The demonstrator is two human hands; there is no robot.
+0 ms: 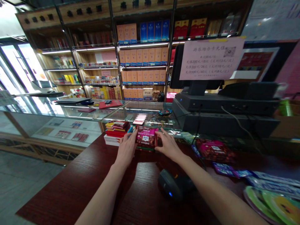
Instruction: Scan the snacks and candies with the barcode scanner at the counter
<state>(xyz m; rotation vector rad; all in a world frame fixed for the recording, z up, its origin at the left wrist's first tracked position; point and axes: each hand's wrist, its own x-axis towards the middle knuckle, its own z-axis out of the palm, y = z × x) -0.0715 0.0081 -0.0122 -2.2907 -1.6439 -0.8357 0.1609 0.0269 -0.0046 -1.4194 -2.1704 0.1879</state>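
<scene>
In the head view a maroon and pink packet of hazelnut chocolate [146,137] lies on the counter, its print upside down to me, with a green edge of something beneath it. My left hand [128,143] grips its left side, fingers pointing away from me. The right edge is pinched by my right hand [165,142], thumb on the near side. Just left of my left hand stands a stack of boxes and chocolate packets [116,129]. Nearer to me, a dark barcode scanner [172,186] with a blue light lies under my right forearm.
More chocolate packets [213,149], purple snack strips [231,171] and round green packages [273,203] lie at the right. A till [225,104] with a pink sign [211,59] stands behind them. Beyond are a glass display case [70,131] and stocked shelves [142,56].
</scene>
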